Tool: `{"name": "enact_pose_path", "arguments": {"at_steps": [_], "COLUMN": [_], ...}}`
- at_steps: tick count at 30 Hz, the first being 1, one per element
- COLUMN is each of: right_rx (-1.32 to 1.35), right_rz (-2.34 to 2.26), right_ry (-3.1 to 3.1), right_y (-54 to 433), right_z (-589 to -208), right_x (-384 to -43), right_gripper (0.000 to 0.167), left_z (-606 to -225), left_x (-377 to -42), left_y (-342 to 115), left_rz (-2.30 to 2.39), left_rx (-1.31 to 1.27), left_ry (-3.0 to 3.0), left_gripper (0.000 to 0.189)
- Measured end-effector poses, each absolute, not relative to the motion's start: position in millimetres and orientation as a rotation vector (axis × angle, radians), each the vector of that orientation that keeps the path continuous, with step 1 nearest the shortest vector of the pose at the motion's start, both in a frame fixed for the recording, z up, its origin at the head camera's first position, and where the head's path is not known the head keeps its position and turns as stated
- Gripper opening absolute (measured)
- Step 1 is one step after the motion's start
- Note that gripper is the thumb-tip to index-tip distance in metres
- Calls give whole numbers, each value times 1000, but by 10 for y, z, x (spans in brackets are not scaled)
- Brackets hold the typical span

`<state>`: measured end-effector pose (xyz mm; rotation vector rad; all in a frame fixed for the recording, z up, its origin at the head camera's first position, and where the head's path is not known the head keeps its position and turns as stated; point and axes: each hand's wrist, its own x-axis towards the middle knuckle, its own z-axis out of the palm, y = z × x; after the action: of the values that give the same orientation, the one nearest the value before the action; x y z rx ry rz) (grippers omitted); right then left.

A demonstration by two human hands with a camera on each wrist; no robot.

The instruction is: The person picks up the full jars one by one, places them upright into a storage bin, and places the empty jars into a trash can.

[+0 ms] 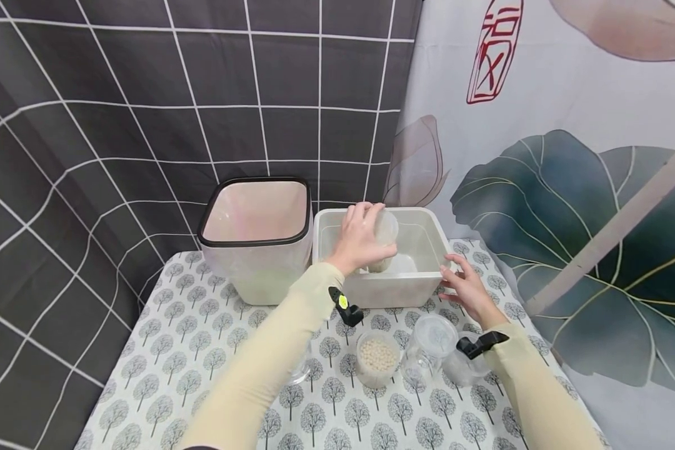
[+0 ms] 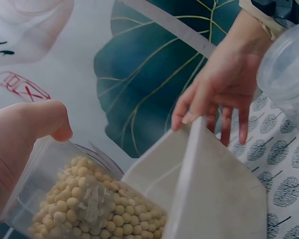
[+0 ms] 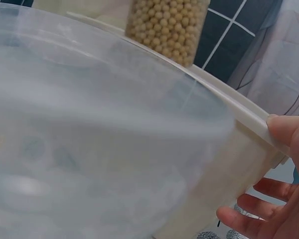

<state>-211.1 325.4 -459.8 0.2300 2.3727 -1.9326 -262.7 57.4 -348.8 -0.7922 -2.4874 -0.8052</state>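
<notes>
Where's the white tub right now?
In the head view, the white tub stands on the tree-print cloth just right of the black-rimmed bin; the right hand touches its right edge while the left hand holds a jar at its opening.

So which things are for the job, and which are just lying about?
In use, it seems: jar of beans in the left hand; white tub the right hand touches.
Probably just standing about: black-rimmed bin; table jar of beans; clear jar beside it.
</notes>
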Motion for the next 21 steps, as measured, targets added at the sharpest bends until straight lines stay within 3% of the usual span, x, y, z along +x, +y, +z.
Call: {"name": "enact_pose_path", "arguments": {"at_steps": [21], "right_rx": [232], "right_rz": [-1933], "right_ry": [2408], "right_y": [3260], "right_z": [-4623], "right_x": [-2098], "right_gripper": [63], "left_z": [-3943], "left_x": [-2730], "left_y": [770], "left_rz": [-953], "left_rx": [-632], "left_ry": [-2642], "left_gripper": [83]}}
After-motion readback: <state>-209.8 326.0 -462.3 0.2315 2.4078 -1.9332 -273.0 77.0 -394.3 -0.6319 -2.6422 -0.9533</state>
